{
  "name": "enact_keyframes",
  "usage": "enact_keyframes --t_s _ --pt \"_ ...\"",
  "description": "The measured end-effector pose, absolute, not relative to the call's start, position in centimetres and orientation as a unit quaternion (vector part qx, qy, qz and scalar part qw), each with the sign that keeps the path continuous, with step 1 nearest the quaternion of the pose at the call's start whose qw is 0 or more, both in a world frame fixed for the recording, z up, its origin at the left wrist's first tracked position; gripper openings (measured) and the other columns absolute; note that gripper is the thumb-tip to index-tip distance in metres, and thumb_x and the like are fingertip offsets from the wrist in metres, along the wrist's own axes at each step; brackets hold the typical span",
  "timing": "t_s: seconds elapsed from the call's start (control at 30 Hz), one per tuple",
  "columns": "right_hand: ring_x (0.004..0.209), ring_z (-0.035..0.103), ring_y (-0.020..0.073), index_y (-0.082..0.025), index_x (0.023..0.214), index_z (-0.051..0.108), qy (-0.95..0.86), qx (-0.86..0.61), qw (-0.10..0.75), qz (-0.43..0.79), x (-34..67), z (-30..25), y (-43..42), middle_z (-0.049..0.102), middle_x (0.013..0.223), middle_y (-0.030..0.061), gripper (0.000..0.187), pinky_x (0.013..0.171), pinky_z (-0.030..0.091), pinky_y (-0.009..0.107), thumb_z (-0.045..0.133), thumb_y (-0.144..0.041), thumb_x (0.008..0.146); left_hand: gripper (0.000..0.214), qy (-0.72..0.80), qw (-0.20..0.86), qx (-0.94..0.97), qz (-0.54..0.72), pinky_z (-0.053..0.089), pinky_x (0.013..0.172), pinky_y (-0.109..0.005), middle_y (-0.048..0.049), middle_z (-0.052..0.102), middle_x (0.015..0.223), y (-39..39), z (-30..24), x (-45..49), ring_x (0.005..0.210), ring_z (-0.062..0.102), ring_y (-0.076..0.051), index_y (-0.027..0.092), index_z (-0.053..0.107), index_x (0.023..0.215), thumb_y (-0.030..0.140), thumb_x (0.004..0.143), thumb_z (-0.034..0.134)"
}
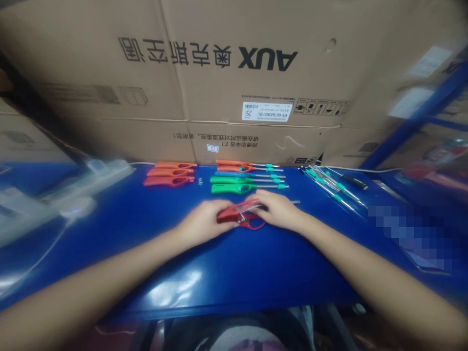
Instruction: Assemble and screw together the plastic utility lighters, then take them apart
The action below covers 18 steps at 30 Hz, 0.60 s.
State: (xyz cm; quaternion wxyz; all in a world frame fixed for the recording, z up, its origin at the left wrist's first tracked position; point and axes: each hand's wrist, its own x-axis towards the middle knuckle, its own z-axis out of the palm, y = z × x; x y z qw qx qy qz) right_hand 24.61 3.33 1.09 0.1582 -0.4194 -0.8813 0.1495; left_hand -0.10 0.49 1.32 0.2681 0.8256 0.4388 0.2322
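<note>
A red long-nosed lighter (252, 222) is held above the blue table between my two hands. Its handle looks parted into two shells, with a pale wire or metal piece showing between them. My left hand (210, 219) grips the handle's left end. Fingers of my right hand (276, 207) are closed on the front part near the trigger ring, and a thin metal tube (296, 202) sticks out beyond that hand. Just behind lie assembled lighters with green handles (232, 188), a blue one (234, 174) and orange ones (234, 163), their metal tubes pointing right.
Orange-red handles (164, 181) without tubes lie at the back left. Several metal tubes with teal clips (329, 185) and a screwdriver (354, 182) lie at the back right. A large cardboard box (204, 102) walls off the back. A white power strip (91, 183) stands left.
</note>
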Motion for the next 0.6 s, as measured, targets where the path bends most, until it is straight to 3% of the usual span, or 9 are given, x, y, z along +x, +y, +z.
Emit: enact_keyframes --t_s 0.27,0.6 --pt "0.09 0.063 0.0223 -0.021 0.101 0.062 -0.872 -0.471 0.116 0.064 26.7 2.5 4.0 0.067 0.107 0.0088 0.013 0.071 0.045 0.03 0.054 -0.028 0.095 0.02 0.406 0.244 0.863 0.177 0.047 0.07 -0.028 -0.0027 0.074 0.09 1.2 2.8 -1.6 0.079 0.067 -0.021 0.021 0.072 0.099 0.031 0.082 0.071" --pt "0.098 0.063 0.0333 -0.015 0.101 0.064 -0.636 -0.743 0.198 -0.067 36.9 3.1 10.0 0.068 0.106 0.0212 0.025 0.08 0.049 0.041 0.049 -0.03 0.089 0.034 0.387 0.189 0.883 0.186 0.052 0.079 -0.031 -0.0057 0.07 0.104 1.2 2.9 -1.8 0.092 0.066 -0.023 0.022 0.069 0.113 0.034 0.082 0.071"
